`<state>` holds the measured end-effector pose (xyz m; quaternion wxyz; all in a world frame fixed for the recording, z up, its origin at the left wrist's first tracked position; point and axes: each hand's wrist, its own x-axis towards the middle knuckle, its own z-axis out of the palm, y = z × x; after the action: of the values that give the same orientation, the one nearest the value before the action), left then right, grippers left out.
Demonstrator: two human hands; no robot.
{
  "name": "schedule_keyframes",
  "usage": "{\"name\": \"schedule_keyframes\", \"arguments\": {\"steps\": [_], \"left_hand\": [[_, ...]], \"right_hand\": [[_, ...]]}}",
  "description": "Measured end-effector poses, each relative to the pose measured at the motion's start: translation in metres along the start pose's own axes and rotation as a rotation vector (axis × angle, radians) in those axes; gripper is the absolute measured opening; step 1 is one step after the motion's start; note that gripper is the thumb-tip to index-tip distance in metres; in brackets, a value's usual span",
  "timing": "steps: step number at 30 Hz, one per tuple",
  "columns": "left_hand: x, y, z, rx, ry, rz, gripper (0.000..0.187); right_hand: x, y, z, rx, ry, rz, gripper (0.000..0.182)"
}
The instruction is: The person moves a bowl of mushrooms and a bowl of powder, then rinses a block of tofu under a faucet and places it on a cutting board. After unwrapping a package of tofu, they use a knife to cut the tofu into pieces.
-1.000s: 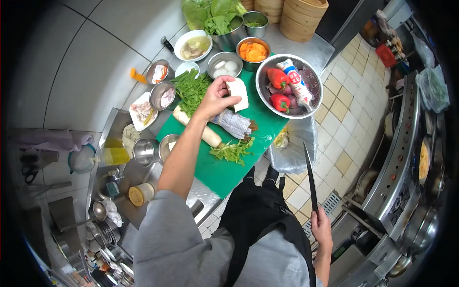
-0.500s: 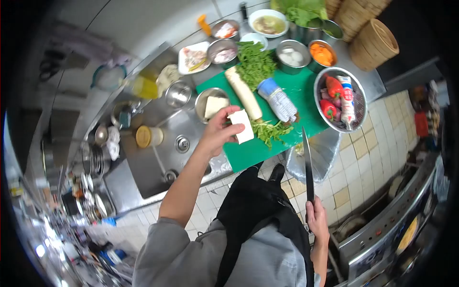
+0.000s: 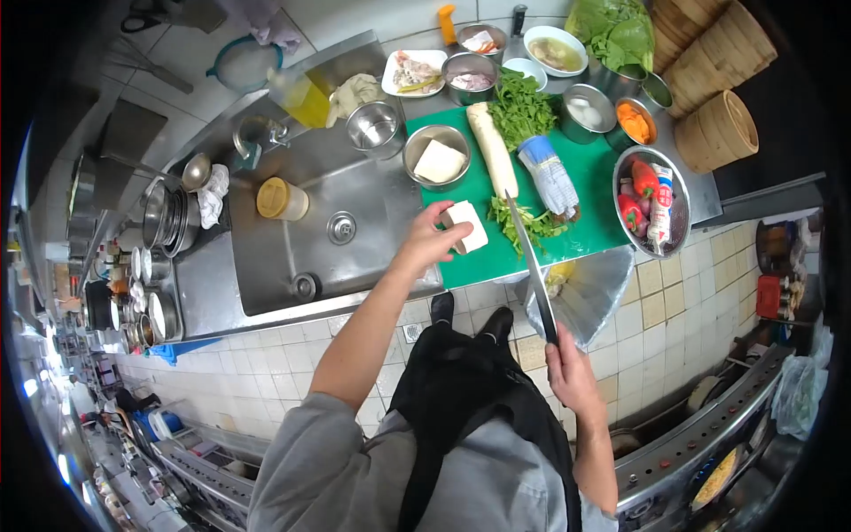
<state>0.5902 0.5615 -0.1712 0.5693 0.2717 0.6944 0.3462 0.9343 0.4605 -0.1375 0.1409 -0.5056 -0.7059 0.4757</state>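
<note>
A white block of tofu (image 3: 467,227) is gripped between the thumb and fingers of my left hand (image 3: 433,239), at the near left part of the green cutting board (image 3: 598,208). My right hand (image 3: 573,372) is wrapped round the handle of a long knife (image 3: 532,257). Its blade points away from me over the board, the tip overlapping the lower end of a white radish (image 3: 490,146). Just beyond my left hand, a metal bowl (image 3: 411,167) holds another tofu piece (image 3: 441,162). Celery-like greens (image 3: 523,226) and a blue-and-white wrapped bundle (image 3: 547,177) lie on the board.
To the left is a steel sink (image 3: 266,257) with a yellow-lidded tub (image 3: 282,199). A colander (image 3: 678,232) of red peppers stands at the board's right end. Bowls of ingredients line the back, beside bamboo steamers (image 3: 716,131). A lined bin (image 3: 589,293) sits below the board's edge.
The view has shifted. My left hand has drawn the tofu away from the bowl, nearer the board's front edge. The knife has swung left and forward, its tip now farther over the board.
</note>
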Motion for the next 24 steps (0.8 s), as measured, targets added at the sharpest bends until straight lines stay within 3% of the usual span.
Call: {"name": "schedule_keyframes", "arguments": {"steps": [2,3,6,7,8,10,11,12,14,18,20,21,23,24], "left_hand": [[0.009,-0.014,-0.019,-0.043,-0.055,0.027,0.080],[0.014,-0.021,-0.028,-0.072,-0.112,0.063,0.081],[0.015,-0.036,-0.044,-0.128,-0.133,0.091,0.080],[0.011,-0.041,-0.043,-0.206,-0.014,0.111,0.065],[0.012,-0.054,-0.047,-0.215,-0.012,0.108,0.065],[0.018,-0.094,-0.057,0.062,0.135,0.304,0.049],[0.013,-0.106,-0.052,0.196,0.199,0.404,0.038],[0.005,-0.108,-0.045,0.187,0.204,0.397,0.038],[-0.010,-0.106,-0.033,0.426,0.203,0.626,0.030],[-0.007,-0.098,-0.019,0.551,0.243,0.653,0.022],[-0.002,-0.102,-0.019,0.618,0.257,0.704,0.018],[-0.007,-0.099,-0.024,0.611,0.252,0.713,0.018],[-0.029,-0.098,-0.029,0.691,0.067,0.605,0.015],[-0.035,-0.106,-0.017,0.631,-0.046,0.643,0.015]], "right_hand": [[-0.001,-0.008,0.013,-0.017,0.041,-0.018,0.043],[0.001,-0.002,0.023,-0.088,0.103,-0.132,0.044],[0.001,-0.008,0.034,-0.111,0.081,-0.099,0.044],[0.000,-0.009,0.036,-0.118,0.074,-0.096,0.044],[-0.003,-0.011,0.039,-0.116,0.074,-0.056,0.044],[-0.006,-0.016,0.043,-0.118,0.065,-0.014,0.044],[-0.008,-0.021,0.043,-0.090,0.040,0.110,0.044],[-0.008,-0.026,0.043,-0.064,0.017,0.233,0.044],[-0.008,-0.031,0.048,-0.061,0.020,0.231,0.044],[-0.010,-0.042,0.051,-0.077,0.020,0.276,0.043],[-0.013,-0.041,0.051,-0.080,0.071,0.168,0.043],[-0.016,-0.042,0.048,-0.086,0.081,0.169,0.043],[-0.023,-0.047,0.041,-0.074,0.124,0.260,0.041],[-0.026,-0.049,0.039,-0.069,0.140,0.265,0.041]]}}
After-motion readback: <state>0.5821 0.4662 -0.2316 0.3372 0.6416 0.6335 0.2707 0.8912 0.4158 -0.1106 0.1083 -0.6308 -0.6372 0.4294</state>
